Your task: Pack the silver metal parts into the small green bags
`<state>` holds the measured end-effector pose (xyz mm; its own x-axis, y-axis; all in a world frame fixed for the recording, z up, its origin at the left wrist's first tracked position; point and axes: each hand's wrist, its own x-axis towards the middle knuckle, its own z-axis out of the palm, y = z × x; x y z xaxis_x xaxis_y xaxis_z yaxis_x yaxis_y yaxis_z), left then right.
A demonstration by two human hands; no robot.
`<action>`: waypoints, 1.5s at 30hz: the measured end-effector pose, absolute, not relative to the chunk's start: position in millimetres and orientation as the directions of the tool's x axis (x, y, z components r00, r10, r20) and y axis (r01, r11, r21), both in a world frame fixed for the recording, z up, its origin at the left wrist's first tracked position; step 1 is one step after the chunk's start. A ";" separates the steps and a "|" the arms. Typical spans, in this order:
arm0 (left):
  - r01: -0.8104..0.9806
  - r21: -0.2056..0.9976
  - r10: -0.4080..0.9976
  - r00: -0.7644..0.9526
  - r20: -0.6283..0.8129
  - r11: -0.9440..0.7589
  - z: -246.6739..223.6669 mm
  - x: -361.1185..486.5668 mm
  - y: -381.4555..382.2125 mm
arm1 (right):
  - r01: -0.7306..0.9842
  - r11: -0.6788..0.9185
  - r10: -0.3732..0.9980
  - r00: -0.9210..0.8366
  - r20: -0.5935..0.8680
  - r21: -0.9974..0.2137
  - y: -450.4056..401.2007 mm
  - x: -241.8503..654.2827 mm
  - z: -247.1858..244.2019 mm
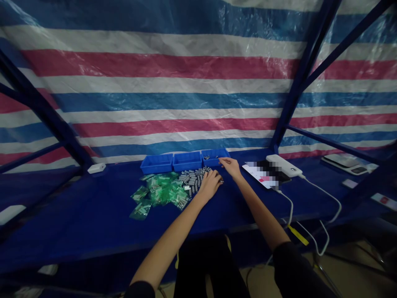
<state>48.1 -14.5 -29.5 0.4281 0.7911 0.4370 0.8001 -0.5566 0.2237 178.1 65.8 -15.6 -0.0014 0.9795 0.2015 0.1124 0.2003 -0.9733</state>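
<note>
My left hand (pixel 210 185) rests at the right edge of a pile of small grey metal cylinders (pixel 192 179), its fingers curled. A small shiny metal part (pixel 221 181) shows at its thumb side. Over the front right corner of the right-hand blue bin (pixel 214 156) is my right hand (pixel 231 166), fingertips pinched together; whatever they hold is too small to make out. A few small metal pieces lie inside that bin. Left of the cylinders, several green-tinted plastic bags (pixel 164 190) with small slim parts are heaped together.
Two more blue bins, the left bin (pixel 156 164) and the middle bin (pixel 187 161), join the row. To the right lie a tablet (pixel 257 176) and a white power bank (pixel 283 165) with cables. Blue frame posts (pixel 283 111) flank the blue table (pixel 108 207); a striped sheet (pixel 173 82) hangs behind.
</note>
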 end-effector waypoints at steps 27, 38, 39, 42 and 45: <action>0.466 0.770 0.754 -0.279 0.595 -0.436 -21.1 31.6 0.0 | -0.248 -0.167 0.844 -0.536 -0.009 -0.954 56.1 154.6 -23.1; 0.463 0.758 0.763 -0.231 0.603 -0.459 -20.6 31.3 -0.5 | -0.199 -0.159 0.845 -0.534 -0.029 -0.967 53.8 159.7 -19.1; 0.467 0.757 0.762 -0.233 0.605 -0.458 -20.8 30.5 -0.1 | -0.209 -0.169 0.842 -0.538 -0.031 -0.963 53.4 159.8 -18.7; 0.473 0.761 0.762 -0.247 0.599 -0.444 -22.6 28.8 2.4 | -0.234 -0.167 0.860 -0.509 -0.025 -0.958 52.1 158.5 -17.2; 0.498 0.764 0.781 -0.240 0.576 -0.411 -24.2 28.9 3.7 | -0.212 -0.146 0.890 -0.454 -0.035 -0.966 51.7 156.7 -16.8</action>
<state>28.9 3.7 -24.2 -0.2395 0.7812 0.5765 0.4976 -0.4111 0.7638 156.7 51.7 -16.8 -0.4542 0.8902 -0.0347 -0.2116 -0.1457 -0.9664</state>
